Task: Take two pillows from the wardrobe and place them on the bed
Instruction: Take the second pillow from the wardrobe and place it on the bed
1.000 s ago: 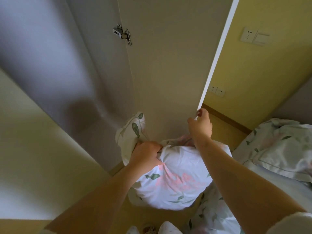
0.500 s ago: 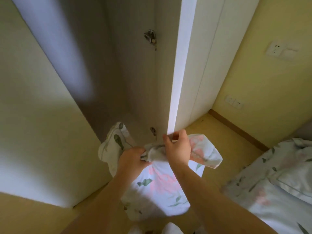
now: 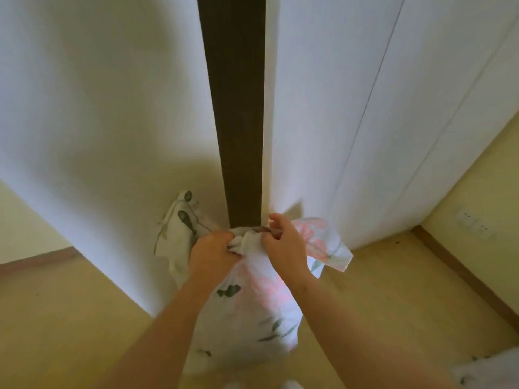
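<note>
A white pillow (image 3: 247,318) with green leaves and pink flowers hangs in front of me, just outside the wardrobe. My left hand (image 3: 212,252) is closed on its bunched top edge. My right hand (image 3: 283,244) grips the same edge next to it, with the thumb and forefinger raised near the right wardrobe door (image 3: 314,122). The doors stand almost together, and only a narrow dark gap (image 3: 236,108) shows between them. A corner of the floral bed (image 3: 486,369) shows at the lower right. No second pillow is visible.
The left wardrobe door (image 3: 98,122) stands close at my left. Yellow wooden floor (image 3: 393,290) lies below, with a brown skirting board (image 3: 463,273) along the yellow wall at the right. Wall sockets (image 3: 474,224) sit low on that wall.
The right door has swung inward until only a narrow gap is left. My right hand moved from the door edge down onto the pillow's top. The view turned left.
</note>
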Tool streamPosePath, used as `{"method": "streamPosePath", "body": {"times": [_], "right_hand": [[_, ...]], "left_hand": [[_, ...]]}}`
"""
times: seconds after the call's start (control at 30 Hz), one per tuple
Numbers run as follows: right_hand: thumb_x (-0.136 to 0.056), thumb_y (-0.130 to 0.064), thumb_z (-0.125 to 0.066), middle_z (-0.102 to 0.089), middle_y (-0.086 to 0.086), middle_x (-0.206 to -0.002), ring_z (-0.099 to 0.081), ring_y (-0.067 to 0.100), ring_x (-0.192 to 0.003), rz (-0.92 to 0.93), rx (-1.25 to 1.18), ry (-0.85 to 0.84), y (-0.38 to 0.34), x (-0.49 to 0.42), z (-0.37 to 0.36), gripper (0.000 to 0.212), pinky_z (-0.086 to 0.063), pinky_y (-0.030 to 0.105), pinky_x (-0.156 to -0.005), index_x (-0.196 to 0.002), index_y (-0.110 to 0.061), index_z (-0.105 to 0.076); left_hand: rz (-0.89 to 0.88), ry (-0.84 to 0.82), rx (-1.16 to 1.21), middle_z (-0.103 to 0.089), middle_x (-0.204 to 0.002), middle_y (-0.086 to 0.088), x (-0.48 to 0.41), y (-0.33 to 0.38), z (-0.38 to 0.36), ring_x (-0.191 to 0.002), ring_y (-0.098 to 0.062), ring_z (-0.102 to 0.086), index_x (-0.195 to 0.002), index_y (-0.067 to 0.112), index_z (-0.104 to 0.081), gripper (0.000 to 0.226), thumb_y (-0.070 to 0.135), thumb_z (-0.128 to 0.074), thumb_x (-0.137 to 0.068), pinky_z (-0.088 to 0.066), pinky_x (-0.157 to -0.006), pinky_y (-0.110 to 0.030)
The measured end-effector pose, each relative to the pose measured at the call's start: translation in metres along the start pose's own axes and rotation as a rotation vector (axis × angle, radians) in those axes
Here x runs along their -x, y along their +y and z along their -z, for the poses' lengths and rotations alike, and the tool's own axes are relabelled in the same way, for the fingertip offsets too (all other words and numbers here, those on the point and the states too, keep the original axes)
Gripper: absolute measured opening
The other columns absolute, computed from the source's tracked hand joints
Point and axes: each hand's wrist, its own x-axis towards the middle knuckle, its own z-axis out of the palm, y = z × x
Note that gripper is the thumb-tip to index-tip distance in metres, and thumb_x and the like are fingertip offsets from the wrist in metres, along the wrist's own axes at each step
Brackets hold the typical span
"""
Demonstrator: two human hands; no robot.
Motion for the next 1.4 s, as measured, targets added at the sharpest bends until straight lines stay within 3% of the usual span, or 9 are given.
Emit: {"method": "streamPosePath", "body": {"times": [0.23,0.33,0.47,0.57,0.63,0.73,0.9,1.2,1.4], "right_hand": [[-0.088,-0.005,-0.048,-0.037,0.003,-0.15,-0.032,0.019,-0.139,0.285,0.037,0.039,-0.055,-0.032,-0.021,0.058,-0.027,0.024,-0.108,-0.142,-0.019,-0.035],[-0.09,-0.011,-0.048,-0.015,-0.002,-0.159,-0.021,0.018,-0.143,0.435,0.175,0.068,-0.078,-0.047,-0.024,0.064,-0.026,0.03,-0.112,-0.147,-0.026,-0.023],[-0.093,-0.021,-0.048,-0.001,-0.004,-0.161,-0.011,0.014,-0.147,0.52,0.229,0.071,-0.104,-0.064,-0.028,0.072,-0.022,0.024,-0.113,-0.151,-0.02,-0.005],[-0.093,-0.031,-0.046,0.004,-0.005,-0.161,-0.021,0.016,-0.145,0.505,0.281,0.044,-0.113,-0.071,-0.03,0.074,-0.027,0.032,-0.114,-0.151,-0.02,0.0],[-0.095,-0.036,-0.043,0.006,-0.006,-0.161,-0.032,0.019,-0.139,0.485,0.323,-0.011,-0.121,-0.079,-0.029,0.072,-0.033,0.032,-0.109,-0.151,-0.021,-0.001],[-0.096,-0.04,-0.04,0.01,-0.007,-0.16,-0.033,0.021,-0.139,0.476,0.363,-0.09,-0.132,-0.093,-0.029,0.07,-0.033,0.034,-0.108,-0.151,-0.021,-0.001],[-0.096,-0.045,-0.037,0.019,-0.005,-0.159,-0.031,0.024,-0.14,0.476,0.453,-0.163,-0.141,-0.114,-0.039,0.073,-0.034,0.039,-0.112,-0.151,-0.017,0.003],[-0.097,-0.046,-0.031,0.027,-0.006,-0.156,-0.032,0.024,-0.14,0.465,0.528,-0.201,-0.147,-0.143,-0.048,0.072,-0.039,0.04,-0.108,-0.15,-0.018,0.008],[-0.097,-0.045,-0.03,0.028,-0.007,-0.156,-0.035,0.024,-0.138,0.467,0.541,-0.198,-0.149,-0.148,-0.05,0.071,-0.041,0.037,-0.102,-0.15,-0.017,0.009]], "left_hand": [[-0.027,0.192,-0.104,-0.067,-0.103,-0.022,-0.031,-0.005,0.055,-0.098,-0.035,-0.061,-0.098,-0.001,-0.064,0.033,0.029,-0.056,-0.088,-0.043,-0.089,-0.035],[-0.043,0.284,-0.05,-0.068,-0.099,-0.022,-0.046,-0.007,0.075,-0.093,-0.034,-0.061,-0.095,-0.001,-0.066,0.028,0.025,-0.059,-0.086,-0.043,-0.083,-0.032],[-0.123,0.409,-0.059,-0.069,-0.085,-0.021,-0.067,-0.008,0.103,-0.078,-0.032,-0.062,-0.082,-0.002,-0.065,0.022,0.02,-0.062,-0.083,-0.036,-0.069,-0.026],[-0.212,0.483,-0.061,-0.065,-0.058,-0.019,-0.084,-0.006,0.118,-0.052,-0.027,-0.062,-0.06,0.0,-0.061,0.028,0.024,-0.055,-0.074,-0.036,-0.058,-0.022],[-0.24,0.533,-0.056,-0.061,-0.048,-0.016,-0.093,-0.006,0.123,-0.042,-0.023,-0.058,-0.052,0.002,-0.057,0.032,0.029,-0.048,-0.066,-0.036,-0.062,-0.027],[-0.169,0.545,-0.019,-0.064,-0.056,-0.021,-0.104,-0.006,0.126,-0.049,-0.029,-0.06,-0.059,-0.001,-0.061,0.036,0.032,-0.048,-0.067,-0.037,-0.053,-0.025],[-0.057,0.551,0.05,-0.066,-0.081,-0.026,-0.117,-0.004,0.127,-0.074,-0.035,-0.061,-0.076,-0.004,-0.064,0.037,0.029,-0.048,-0.068,-0.039,-0.063,-0.035],[-0.027,0.557,0.024,-0.065,-0.077,-0.023,-0.143,-0.011,0.127,-0.071,-0.035,-0.058,-0.073,-0.001,-0.064,0.023,0.022,-0.059,-0.072,-0.034,-0.058,-0.034],[-0.053,0.566,0.04,-0.064,-0.072,-0.021,-0.153,-0.016,0.124,-0.065,-0.03,-0.055,-0.068,0.0,-0.062,0.027,0.025,-0.052,-0.064,-0.036,-0.056,-0.036]]}}
